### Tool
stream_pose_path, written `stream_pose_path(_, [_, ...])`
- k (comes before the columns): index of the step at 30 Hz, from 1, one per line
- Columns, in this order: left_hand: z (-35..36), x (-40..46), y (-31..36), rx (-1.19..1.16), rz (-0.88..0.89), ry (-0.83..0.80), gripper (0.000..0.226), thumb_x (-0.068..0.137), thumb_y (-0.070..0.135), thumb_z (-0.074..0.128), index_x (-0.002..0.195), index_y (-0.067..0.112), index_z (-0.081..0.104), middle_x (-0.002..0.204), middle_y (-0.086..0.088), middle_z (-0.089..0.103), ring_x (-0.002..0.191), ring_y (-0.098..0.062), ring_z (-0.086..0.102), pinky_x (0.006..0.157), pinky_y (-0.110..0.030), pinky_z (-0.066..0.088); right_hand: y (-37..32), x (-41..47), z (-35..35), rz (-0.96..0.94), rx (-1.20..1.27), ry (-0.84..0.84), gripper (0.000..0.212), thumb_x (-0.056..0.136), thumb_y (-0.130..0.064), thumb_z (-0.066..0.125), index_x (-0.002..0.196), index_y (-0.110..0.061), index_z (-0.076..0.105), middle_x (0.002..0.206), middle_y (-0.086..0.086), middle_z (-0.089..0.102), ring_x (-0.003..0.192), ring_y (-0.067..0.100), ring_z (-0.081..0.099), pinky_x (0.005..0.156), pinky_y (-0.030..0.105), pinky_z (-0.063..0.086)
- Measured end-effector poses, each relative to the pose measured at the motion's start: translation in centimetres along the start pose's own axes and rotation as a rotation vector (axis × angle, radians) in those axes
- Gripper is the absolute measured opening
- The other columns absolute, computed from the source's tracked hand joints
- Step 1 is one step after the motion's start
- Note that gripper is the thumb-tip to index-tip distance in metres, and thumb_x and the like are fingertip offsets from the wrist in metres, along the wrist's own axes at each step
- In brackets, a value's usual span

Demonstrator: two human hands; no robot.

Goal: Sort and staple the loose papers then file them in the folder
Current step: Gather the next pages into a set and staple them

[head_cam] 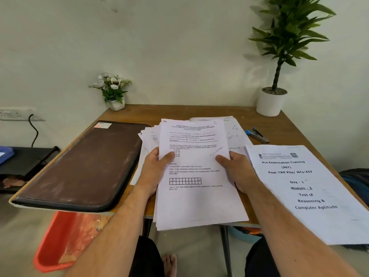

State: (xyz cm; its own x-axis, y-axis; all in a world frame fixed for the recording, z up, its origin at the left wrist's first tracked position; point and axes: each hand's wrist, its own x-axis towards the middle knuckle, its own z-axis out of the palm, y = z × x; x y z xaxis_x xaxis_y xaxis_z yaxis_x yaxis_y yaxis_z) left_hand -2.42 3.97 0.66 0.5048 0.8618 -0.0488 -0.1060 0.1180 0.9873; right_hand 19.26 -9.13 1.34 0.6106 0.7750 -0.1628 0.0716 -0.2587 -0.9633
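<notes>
Both hands grip one stack of papers (196, 176) above the table's near edge, the left hand (154, 172) and right hand (238, 172) each with a thumb on top and fingers hidden beneath; its print is too blurred to read. More loose sheets (232, 128) lie half-covered behind. On the wooden table (287, 128), against a pale wall, a closed brown folder (83, 166) lies left, a stapler (257, 134) far right.

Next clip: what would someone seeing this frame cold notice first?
First, the sheaf of papers held up at centre, the left hand and right hand gripping its two sides above the table. Next, the closed brown folder on the left, and the titled booklet lying on the right. Behind the booklet sits a small stapler, with more loose sheets spread beyond the hands.
</notes>
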Motion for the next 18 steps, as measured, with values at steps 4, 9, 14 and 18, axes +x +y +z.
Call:
stream_pose_path(4, [-0.2, 0.4, -0.3, 0.088, 0.029, 0.019, 0.032, 0.103, 0.007, 0.053, 0.128, 0.023, 0.064, 0.123, 0.001, 0.073, 0.112, -0.024, 0.071, 0.097, -0.054, 0.056, -0.1, -0.4, -0.1, -0.015, 0.148, -0.105, 0.022, 0.096, -0.028, 0.065, 0.118, -0.023, 0.066, 0.110, -0.004, 0.074, 0.088, 0.020, 0.075, 0.064, 0.031, 0.060])
stream_pose_path(9, [0.0, -0.3, -1.0, -0.032, 0.072, 0.100, 0.032, 0.105, 0.001, 0.047, 0.128, 0.018, 0.061, 0.121, 0.003, 0.074, 0.110, -0.020, 0.071, 0.083, -0.036, 0.060, 0.3, -0.8, -0.5, -0.018, 0.328, -0.248, 0.032, 0.091, -0.015, 0.070, 0.123, -0.012, 0.065, 0.116, 0.006, 0.073, 0.101, 0.031, 0.072, 0.085, 0.050, 0.060])
stream_pose_path(14, [0.3, -0.6, -0.8, -0.088, 0.054, 0.172, 0.034, 0.107, 0.002, 0.040, 0.117, 0.023, 0.065, 0.108, 0.004, 0.078, 0.102, -0.022, 0.073, 0.073, -0.033, 0.061, 0.2, -1.5, -0.9, -0.003, 0.254, -0.257, 0.026, 0.093, -0.027, 0.069, 0.116, -0.014, 0.067, 0.108, 0.004, 0.076, 0.093, 0.026, 0.075, 0.073, 0.039, 0.062])
stream_pose_path(18, [0.2, -0.6, -0.4, -0.140, 0.054, 0.200, 0.031, 0.108, 0.007, 0.040, 0.120, 0.024, 0.064, 0.110, 0.000, 0.077, 0.101, -0.024, 0.074, 0.071, -0.034, 0.062, 0.1, -1.6, -0.8, -0.038, 0.083, -0.208, 0.019, 0.096, -0.030, 0.065, 0.111, -0.020, 0.070, 0.106, -0.001, 0.076, 0.087, 0.016, 0.075, 0.068, 0.029, 0.059])
